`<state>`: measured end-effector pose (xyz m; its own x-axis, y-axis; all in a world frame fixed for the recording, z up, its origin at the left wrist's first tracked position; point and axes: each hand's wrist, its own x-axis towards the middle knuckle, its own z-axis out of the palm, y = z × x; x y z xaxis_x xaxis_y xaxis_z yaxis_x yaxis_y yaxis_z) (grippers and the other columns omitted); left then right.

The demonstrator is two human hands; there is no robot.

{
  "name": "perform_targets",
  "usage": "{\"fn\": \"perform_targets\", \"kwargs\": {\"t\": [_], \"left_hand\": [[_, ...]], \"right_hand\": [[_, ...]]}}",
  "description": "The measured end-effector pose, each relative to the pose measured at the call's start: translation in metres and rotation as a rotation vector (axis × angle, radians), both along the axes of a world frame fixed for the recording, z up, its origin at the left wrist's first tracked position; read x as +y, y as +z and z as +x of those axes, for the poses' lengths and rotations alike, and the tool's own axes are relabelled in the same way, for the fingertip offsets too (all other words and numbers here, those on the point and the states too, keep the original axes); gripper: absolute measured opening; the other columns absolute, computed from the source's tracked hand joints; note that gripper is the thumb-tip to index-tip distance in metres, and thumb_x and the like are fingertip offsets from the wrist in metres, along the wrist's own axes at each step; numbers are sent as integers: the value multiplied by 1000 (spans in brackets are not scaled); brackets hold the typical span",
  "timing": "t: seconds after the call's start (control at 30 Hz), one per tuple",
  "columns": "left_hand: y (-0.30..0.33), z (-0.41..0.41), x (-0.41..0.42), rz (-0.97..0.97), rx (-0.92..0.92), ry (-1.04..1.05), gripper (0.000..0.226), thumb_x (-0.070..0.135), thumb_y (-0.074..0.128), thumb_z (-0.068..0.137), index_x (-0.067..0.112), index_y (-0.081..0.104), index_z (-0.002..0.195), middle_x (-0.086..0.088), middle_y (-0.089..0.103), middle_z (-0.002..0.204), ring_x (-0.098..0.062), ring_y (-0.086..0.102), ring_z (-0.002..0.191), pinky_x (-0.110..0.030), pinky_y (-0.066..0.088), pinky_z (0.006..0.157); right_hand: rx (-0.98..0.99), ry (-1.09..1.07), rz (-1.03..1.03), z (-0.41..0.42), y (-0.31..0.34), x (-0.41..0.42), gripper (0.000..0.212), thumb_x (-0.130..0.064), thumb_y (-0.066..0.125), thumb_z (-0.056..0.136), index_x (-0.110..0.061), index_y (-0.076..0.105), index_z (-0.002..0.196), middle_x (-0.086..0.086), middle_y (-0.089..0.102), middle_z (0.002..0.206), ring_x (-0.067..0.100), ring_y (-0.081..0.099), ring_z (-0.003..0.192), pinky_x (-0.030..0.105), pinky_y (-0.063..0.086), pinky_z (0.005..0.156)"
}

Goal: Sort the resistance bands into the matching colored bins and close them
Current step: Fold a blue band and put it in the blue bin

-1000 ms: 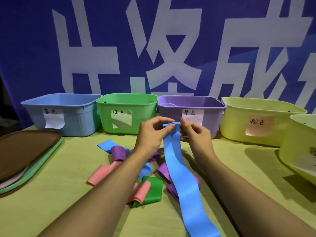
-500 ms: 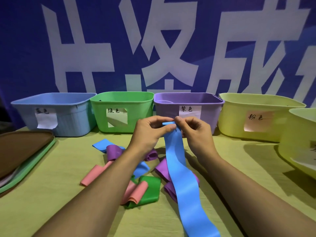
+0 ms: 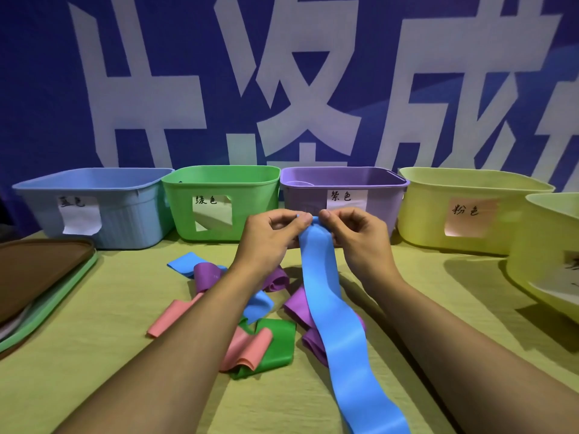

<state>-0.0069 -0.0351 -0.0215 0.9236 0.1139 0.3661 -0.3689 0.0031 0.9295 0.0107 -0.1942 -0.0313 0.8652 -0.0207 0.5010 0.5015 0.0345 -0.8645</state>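
A long blue band [image 3: 336, 333] hangs from both my hands and trails toward me over the table. My left hand [image 3: 269, 239] and my right hand [image 3: 357, 239] pinch its top end between thumb and fingers, in front of the purple bin [image 3: 382, 211]. Under my arms lies a heap of bands: pink [image 3: 170, 317], green [image 3: 280, 343], purple [image 3: 205, 274] and another blue one [image 3: 185, 263]. Open bins stand in a row at the back: blue [image 3: 125, 220], green [image 3: 250, 214], purple, then a yellow-green one [image 3: 423, 214] with a pink label.
A stack of bin lids [image 3: 37, 277], brown on top with a green one beneath, lies at the left edge of the yellow-green table [image 3: 94, 355]. Another yellow-green bin [image 3: 539, 264] stands at the far right. A blue banner with white characters hangs behind the bins.
My hands have drawn closer together on the band's top end, which now looks bunched between them. The view shifted slightly.
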Motion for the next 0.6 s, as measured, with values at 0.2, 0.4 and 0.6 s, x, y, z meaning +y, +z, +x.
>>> {"fn": "perform_targets", "kwargs": {"t": [0.2,0.4,0.6], "left_hand": [[-1,1,3,-20,34,-33,14,5,74,91,10,77,104,-10,80,99,-23,76,96,-31,62,82],[0,-1,5,-34,35,-45,17,3,75,90,10,77,105,-9,79,99,-25,76,96,-32,62,83],[3,-4,3,-44,15,-62,20,-3,74,88,15,77,99,-4,80,95,-18,75,91,-29,62,82]], "right_hand": [[-4,21,-14,-1,-1,-1,10,-14,73,92,-9,75,101,1,76,91,7,72,82,20,56,67],[42,49,13,-3,1,-1,13,-16,74,91,-10,74,103,5,76,96,15,74,91,24,59,71],[89,76,38,-3,1,-2,13,-16,75,91,-17,74,103,4,75,102,18,73,97,28,61,75]]}}
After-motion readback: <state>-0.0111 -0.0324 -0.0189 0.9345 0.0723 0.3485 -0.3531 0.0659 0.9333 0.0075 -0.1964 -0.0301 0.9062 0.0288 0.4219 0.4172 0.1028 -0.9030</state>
